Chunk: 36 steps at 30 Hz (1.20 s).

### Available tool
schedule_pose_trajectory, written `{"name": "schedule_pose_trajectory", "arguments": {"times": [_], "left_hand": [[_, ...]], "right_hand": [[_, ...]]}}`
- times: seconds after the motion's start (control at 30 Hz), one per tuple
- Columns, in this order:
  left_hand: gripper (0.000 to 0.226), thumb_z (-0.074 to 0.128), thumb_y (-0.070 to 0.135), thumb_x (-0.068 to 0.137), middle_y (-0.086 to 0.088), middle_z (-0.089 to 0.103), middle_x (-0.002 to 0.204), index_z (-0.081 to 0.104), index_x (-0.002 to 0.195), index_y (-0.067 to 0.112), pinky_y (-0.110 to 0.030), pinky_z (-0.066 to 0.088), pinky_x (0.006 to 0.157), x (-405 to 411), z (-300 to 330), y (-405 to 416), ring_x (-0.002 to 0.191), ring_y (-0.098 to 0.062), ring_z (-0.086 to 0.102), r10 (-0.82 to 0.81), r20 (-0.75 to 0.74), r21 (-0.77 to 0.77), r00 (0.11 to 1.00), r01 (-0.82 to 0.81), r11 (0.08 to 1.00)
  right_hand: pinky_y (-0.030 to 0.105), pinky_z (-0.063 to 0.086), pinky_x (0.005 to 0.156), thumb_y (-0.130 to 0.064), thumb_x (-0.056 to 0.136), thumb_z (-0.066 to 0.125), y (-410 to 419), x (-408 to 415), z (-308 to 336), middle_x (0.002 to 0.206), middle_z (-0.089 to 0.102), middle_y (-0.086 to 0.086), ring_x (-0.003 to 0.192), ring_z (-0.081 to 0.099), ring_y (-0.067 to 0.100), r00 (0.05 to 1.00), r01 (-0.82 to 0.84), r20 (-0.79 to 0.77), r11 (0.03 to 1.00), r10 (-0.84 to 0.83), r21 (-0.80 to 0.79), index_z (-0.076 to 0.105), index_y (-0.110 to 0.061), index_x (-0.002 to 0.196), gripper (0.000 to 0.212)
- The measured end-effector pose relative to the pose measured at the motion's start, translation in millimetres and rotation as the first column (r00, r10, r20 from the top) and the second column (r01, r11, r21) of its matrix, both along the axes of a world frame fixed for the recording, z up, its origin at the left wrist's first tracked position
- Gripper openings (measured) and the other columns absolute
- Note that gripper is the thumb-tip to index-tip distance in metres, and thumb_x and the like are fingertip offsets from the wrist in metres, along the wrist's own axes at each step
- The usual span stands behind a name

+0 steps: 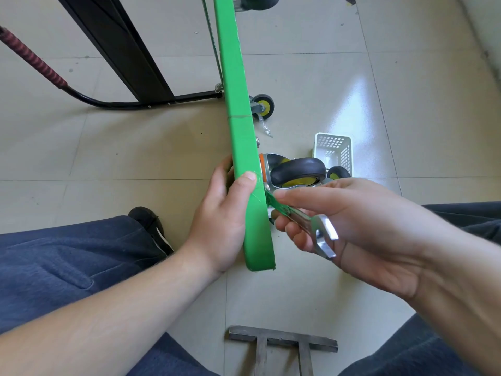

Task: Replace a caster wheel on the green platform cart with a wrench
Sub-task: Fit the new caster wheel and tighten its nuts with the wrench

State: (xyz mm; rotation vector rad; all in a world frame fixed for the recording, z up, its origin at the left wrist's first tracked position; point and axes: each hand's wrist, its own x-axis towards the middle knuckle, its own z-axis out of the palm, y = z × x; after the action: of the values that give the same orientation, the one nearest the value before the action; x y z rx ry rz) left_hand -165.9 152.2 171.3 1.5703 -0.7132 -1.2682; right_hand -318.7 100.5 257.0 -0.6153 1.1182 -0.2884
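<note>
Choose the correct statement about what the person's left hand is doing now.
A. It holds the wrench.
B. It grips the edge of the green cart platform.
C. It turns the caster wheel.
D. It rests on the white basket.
B. The left hand wraps around the edge of the green cart platform, thumb on top, while the right hand holds the wrench beside the caster wheel.

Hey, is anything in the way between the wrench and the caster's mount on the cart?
Nothing visible blocks it. The right hand holds the wrench, whose far end already reaches the caster base against the green cart. The left hand grips the cart's edge, clear of the wrench.
</note>
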Motion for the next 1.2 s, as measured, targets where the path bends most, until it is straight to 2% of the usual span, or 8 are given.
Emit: {"name": "schedule_pose_trajectory", "arguments": {"times": [0.2, 0.37, 0.43, 0.6, 0.77, 0.9, 0.97, 1.2], "left_hand": [[0.049, 0.052, 0.044, 0.09, -0.015, 0.072, 0.114, 0.057, 0.135, 0.027, -0.031, 0.058, 0.073, 0, -4, 0, 0.085, -0.02, 0.069, -0.006, -0.048, -0.029, 0.999, 0.005, 1.0], [0.05, 0.052, 0.044, 0.09, -0.017, 0.072, 0.115, 0.056, 0.136, 0.026, -0.036, 0.06, 0.075, 1, -5, 0, 0.089, -0.029, 0.071, -0.005, -0.051, -0.018, 0.999, 0.004, 1.0], [0.05, 0.052, 0.044, 0.089, -0.018, 0.072, 0.113, 0.057, 0.136, 0.026, -0.032, 0.06, 0.072, 1, -4, 1, 0.086, -0.025, 0.07, -0.003, -0.052, -0.024, 0.999, 0.002, 1.0], [0.05, 0.052, 0.044, 0.088, -0.012, 0.073, 0.105, 0.058, 0.134, 0.025, -0.025, 0.056, 0.064, 0, -3, 0, 0.077, -0.016, 0.07, -0.002, -0.037, -0.026, 0.999, 0.001, 1.0], [0.058, 0.057, 0.058, 0.081, -0.009, 0.073, 0.117, 0.058, 0.133, 0.031, -0.055, 0.055, 0.095, 1, -4, -1, 0.109, -0.037, 0.067, 0.002, 0.007, -0.009, 1.0, -0.002, 1.0], [0.054, 0.057, 0.054, 0.085, -0.01, 0.073, 0.117, 0.058, 0.134, 0.031, -0.049, 0.056, 0.092, 1, -4, -1, 0.11, -0.037, 0.067, 0.002, 0.022, -0.016, 1.0, -0.002, 1.0], [0.055, 0.057, 0.056, 0.084, -0.009, 0.072, 0.118, 0.059, 0.133, 0.032, -0.054, 0.055, 0.098, 1, -4, -1, 0.111, -0.036, 0.066, 0.001, 0.03, -0.013, 1.0, -0.001, 1.0], [0.062, 0.057, 0.062, 0.077, -0.009, 0.072, 0.121, 0.059, 0.134, 0.037, -0.064, 0.049, 0.103, 1, -4, -1, 0.116, -0.037, 0.065, 0.009, 0.006, -0.006, 1.0, -0.009, 1.0]], "right_hand": [[0.018, 0.047, 0.043, -0.014, 0.093, 0.069, 5, 1, -2, 0.082, 0.055, 0.023, 0.046, 0.06, 0.011, 1.0, -0.014, -0.019, 0.998, 0.013, -0.056, 0.065, 0.003, 0.101, 0.02], [0.019, 0.046, 0.042, -0.015, 0.092, 0.071, 6, 0, -2, 0.078, 0.059, 0.023, 0.045, 0.058, 0.013, 0.999, -0.009, -0.036, 0.999, 0.007, -0.05, 0.069, 0.006, 0.094, 0.021], [0.019, 0.045, 0.04, -0.014, 0.092, 0.071, 6, -1, 0, 0.074, 0.064, 0.021, 0.045, 0.055, 0.014, 0.999, -0.01, -0.036, 0.999, 0.009, -0.031, 0.071, 0.004, 0.085, 0.019], [0.02, 0.045, 0.041, -0.014, 0.091, 0.07, 8, -5, -3, 0.07, 0.067, 0.016, 0.045, 0.054, 0.015, 0.994, -0.065, -0.085, 0.998, 0.063, -0.016, 0.069, 0.003, 0.092, 0.017], [0.02, 0.042, 0.039, -0.015, 0.09, 0.07, 8, -14, -2, 0.068, 0.062, 0.012, 0.046, 0.05, 0.014, 0.994, -0.06, -0.089, 0.998, 0.062, 0.023, 0.067, -0.002, 0.085, 0.014], [0.022, 0.044, 0.039, -0.014, 0.09, 0.069, 10, -21, -1, 0.069, 0.065, 0.017, 0.046, 0.053, 0.016, 0.992, -0.084, -0.096, 0.996, 0.087, 0.029, 0.069, 0.004, 0.091, 0.017], [0.024, 0.046, 0.041, -0.014, 0.09, 0.069, 12, -26, -4, 0.073, 0.07, 0.018, 0.048, 0.056, 0.018, 0.983, -0.118, -0.138, 0.993, 0.119, 0.016, 0.069, 0.007, 0.098, 0.022], [0.041, 0.062, 0.063, -0.012, 0.094, 0.071, 24, -35, -31, 0.084, 0.078, 0.016, 0.066, 0.071, 0.026, 0.937, -0.205, -0.311, 0.972, 0.161, -0.116, 0.069, -0.012, 0.105, 0.011]]}}
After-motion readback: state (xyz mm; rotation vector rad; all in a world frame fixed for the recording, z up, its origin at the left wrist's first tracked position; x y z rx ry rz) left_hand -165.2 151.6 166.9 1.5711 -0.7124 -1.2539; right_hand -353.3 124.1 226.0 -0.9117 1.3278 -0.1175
